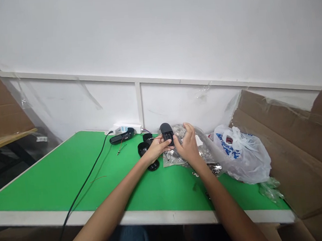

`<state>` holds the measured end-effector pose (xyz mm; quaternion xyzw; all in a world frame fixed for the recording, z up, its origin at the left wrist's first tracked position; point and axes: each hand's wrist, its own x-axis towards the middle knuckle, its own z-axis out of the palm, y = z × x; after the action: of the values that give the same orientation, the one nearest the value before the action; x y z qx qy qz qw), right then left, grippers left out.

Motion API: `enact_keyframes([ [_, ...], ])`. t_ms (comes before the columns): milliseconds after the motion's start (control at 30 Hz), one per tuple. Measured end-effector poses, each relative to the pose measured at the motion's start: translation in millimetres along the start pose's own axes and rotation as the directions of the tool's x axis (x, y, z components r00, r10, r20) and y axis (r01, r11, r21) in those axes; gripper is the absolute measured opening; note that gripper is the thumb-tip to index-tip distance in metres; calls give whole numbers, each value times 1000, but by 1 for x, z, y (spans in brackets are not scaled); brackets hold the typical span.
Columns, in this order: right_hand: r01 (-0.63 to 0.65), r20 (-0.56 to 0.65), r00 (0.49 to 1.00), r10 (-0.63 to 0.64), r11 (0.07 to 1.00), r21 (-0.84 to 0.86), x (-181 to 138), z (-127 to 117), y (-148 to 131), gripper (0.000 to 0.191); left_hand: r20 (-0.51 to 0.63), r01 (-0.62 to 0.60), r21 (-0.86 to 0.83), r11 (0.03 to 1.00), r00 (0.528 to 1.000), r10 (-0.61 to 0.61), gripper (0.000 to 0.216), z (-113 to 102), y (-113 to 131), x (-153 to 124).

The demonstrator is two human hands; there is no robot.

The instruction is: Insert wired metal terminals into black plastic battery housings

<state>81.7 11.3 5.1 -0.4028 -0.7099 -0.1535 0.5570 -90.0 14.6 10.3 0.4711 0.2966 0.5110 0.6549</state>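
Note:
A black plastic casing (pixel 166 131) with a rounded top and an open recess, which looks like a battery compartment, is held up over the table's far side. My left hand (pixel 157 148) grips its lower part, thumb across the front, and a thin red wire shows beside the fingers. At its right edge is the thumb of my right hand (pixel 188 144), whose other fingers are spread and raised away from it. Black cup-shaped parts (pixel 143 147) lie just left of my left hand. Beneath and behind both hands is a clear plastic bag (pixel 170 159) of small metal pieces.
A black handheld tool (pixel 122 136) and a white power strip (pixel 127 127) lie at the back. A black cable (pixel 89 175) crosses the green table (pixel 52 174) to its front edge. On the right are a knotted white bag (pixel 250 158) and large cardboard (pixel 296 152).

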Motion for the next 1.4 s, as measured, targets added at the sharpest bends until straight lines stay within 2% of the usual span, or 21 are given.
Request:
enact_keyframes([
  [167, -13, 45, 999, 13, 1000, 7, 15, -22, -6, 47, -41, -16, 0, 1000, 999, 16, 40, 1, 0, 4],
  [267, -36, 68, 997, 33, 999, 38, 11, -54, -17, 32, -43, -47, -12, 999, 998, 46, 41, 3, 1, 3],
  [333, -76, 86, 994, 73, 997, 30, -6, -82, -27, 24, -37, -60, -21, 998, 998, 59, 43, 6, 0, 0],
  [433, -81, 129, 987, 93, 992, -97, -55, -129, -39, 17, -12, -77, -21, 997, 997, 77, 48, 10, -1, -6],
  [533, -90, 92, 989, 114, 968, -232, -123, -175, -43, 24, 44, -102, 6, 995, 994, 102, 52, 15, -4, -11],
  [600, -141, 104, 978, 182, 938, -318, -168, -201, -44, 30, 75, -111, 29, 993, 991, 109, 54, 17, -7, -12],
  [700, -269, -21, 958, 285, 875, -402, -220, -228, -48, 33, 109, -107, 70, 992, 989, 99, 54, 22, -12, -13],
  [733, -305, -14, 944, 328, 859, -411, -230, -233, -50, 34, 123, -105, 87, 991, 988, 94, 52, 24, -13, -13],
  [800, -325, -7, 936, 352, 856, -402, -238, -238, -54, 34, 141, -118, 118, 986, 985, 102, 50, 31, -14, -16],
  [900, -342, -28, 934, 356, 872, -349, -225, -235, -59, 28, 87, -215, 156, 964, 975, 203, 49, 49, -17, -23],
  [1033, -401, 3, 907, 422, 864, -305, -188, -213, -51, 27, -69, -308, 180, 934, 943, 324, 47, 88, -28, -19],
  [1167, -465, 31, 871, 490, 844, -267, -159, -186, -27, 39, -84, -328, 122, 937, 937, 339, 55, 116, -45, -2],
  [1300, -615, -32, 779, 627, 753, -233, -154, -172, -13, 52, -39, -324, 177, 929, 941, 335, 58, 114, -59, 0],
  [1400, -720, -87, 694, 715, 686, -104, -151, -175, -10, 53, 59, -284, 184, 941, 959, 277, 62, 104, -61, -7],
])
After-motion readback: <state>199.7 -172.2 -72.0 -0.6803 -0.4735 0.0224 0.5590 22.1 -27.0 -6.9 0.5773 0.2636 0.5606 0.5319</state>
